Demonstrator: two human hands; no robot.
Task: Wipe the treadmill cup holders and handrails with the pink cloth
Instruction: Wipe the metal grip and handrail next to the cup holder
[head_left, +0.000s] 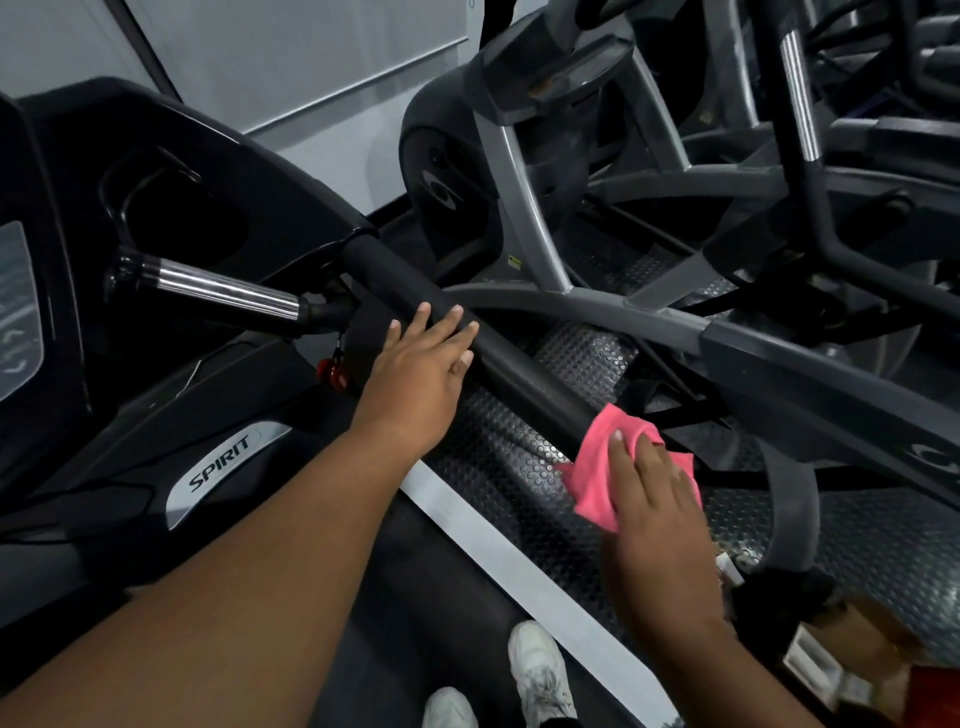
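Observation:
The treadmill's black padded handrail (514, 364) runs from the console down to the right. My left hand (421, 364) rests on its upper part with fingers straight and spread. My right hand (652, 486) presses the pink cloth (602, 467) against the rail's lower end, the cloth wrapped round the end of the bar. A dark cup holder recess (171, 208) sits in the console at upper left. A chrome grip bar (223, 288) sticks out below it.
A red safety clip (332, 371) hangs under the console. A grey elliptical machine (571, 208) stands close on the right over studded rubber flooring (587, 358). My white shoes (535, 670) stand on the treadmill deck beside its silver side rail (498, 535).

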